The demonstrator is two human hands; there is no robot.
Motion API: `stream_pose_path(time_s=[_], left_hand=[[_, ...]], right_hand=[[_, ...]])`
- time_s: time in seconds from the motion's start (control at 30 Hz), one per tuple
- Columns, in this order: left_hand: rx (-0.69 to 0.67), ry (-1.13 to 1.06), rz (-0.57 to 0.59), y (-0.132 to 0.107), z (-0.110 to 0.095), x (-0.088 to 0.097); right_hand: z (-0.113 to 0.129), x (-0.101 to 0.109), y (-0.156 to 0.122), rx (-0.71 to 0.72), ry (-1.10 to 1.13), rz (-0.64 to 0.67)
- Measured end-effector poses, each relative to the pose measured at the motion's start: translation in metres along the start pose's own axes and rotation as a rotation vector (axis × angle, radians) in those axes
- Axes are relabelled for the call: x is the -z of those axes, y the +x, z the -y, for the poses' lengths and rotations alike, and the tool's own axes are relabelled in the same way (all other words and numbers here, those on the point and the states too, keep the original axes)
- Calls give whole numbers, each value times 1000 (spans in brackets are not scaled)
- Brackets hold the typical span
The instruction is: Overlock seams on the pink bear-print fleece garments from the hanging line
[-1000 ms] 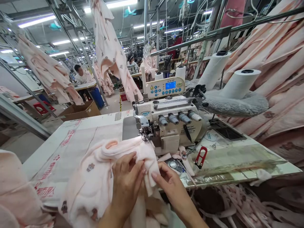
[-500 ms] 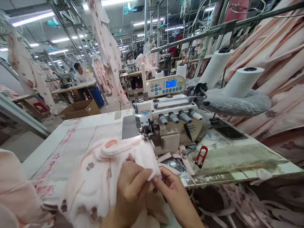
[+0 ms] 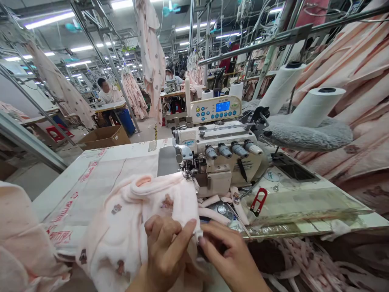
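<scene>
A pale pink plush garment [image 3: 118, 227] with small bear prints lies over the front of the table. Its upper edge sits under the presser foot of a white overlock sewing machine [image 3: 217, 182]. My left hand [image 3: 167, 243] is closed on the garment near its right edge, thumb pointing up along the fabric. At that same edge, just to the right, my right hand [image 3: 229, 251] pinches the fabric's corner between thumb and fingers. The fingertips of both hands are close together, and part of the cloth below is hidden behind them.
Red-handled thread snips [image 3: 258, 201] and fabric scraps [image 3: 240, 207] lie right of the needle area. White thread cones [image 3: 317, 107] stand behind the machine. A cardboard box [image 3: 105, 137] is beyond the table. More pink cloth [image 3: 24, 239] hangs at left; co-workers sit farther back.
The view has shifted slightly. Both hands have moved a little down along the garment's right edge, and the left fingers have lifted and bunched, uncovering a bear print. The garment stays under the foot.
</scene>
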State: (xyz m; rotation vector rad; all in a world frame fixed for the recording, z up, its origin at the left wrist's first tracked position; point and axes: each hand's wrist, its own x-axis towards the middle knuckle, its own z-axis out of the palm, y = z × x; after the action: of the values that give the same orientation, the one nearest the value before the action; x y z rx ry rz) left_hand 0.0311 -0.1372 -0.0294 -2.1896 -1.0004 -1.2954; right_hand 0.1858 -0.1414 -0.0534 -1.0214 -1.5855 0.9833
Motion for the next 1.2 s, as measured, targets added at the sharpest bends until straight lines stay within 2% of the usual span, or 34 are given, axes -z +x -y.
stream_pose_path(time_s=[0.07,0.1,0.13,0.2,0.3,0.37,0.47,0.57,0.67,0.77,0.83,0.9,0.97,1.07,1.13,1.2], left_hand=[[6,-18,1,1,-2,-3],[11,-32,-12,-2,-4,-7],[15,-43,-31,-6,-4,-12],[51,-11,-61,-19,0,-23],[70,88,19,-32,19,-25],[-11,72,104,-29,32,-12],[-98,4,264,-7,42,14],[10,-89,466,20,36,25],[106,-90,510,35,25,11],[143,-35,503,34,23,-7],[177,-101,461,31,30,-14],[270,-132,370,31,44,-18],[388,-66,322,36,59,-23],[503,-4,454,46,79,-35],[531,-48,544,51,88,-42],[528,-105,579,54,94,-46]], right_hand=[[-4,4,9,293,-300,-176],[-5,6,15,422,-378,-198],[-5,7,20,523,-414,-179],[-5,10,28,631,-421,-104],[-5,10,32,625,-435,-88],[-10,7,29,613,-458,-84],[-20,3,22,607,-475,-106],[-26,1,19,640,-492,-170],[-28,2,18,690,-495,-191],[-27,4,19,708,-514,-196],[-27,5,20,714,-532,-205],[-26,4,22,704,-536,-224],[-25,3,24,688,-533,-256],[-25,2,26,695,-544,-278],[-26,3,25,721,-562,-278],[-27,5,25,737,-582,-271]])
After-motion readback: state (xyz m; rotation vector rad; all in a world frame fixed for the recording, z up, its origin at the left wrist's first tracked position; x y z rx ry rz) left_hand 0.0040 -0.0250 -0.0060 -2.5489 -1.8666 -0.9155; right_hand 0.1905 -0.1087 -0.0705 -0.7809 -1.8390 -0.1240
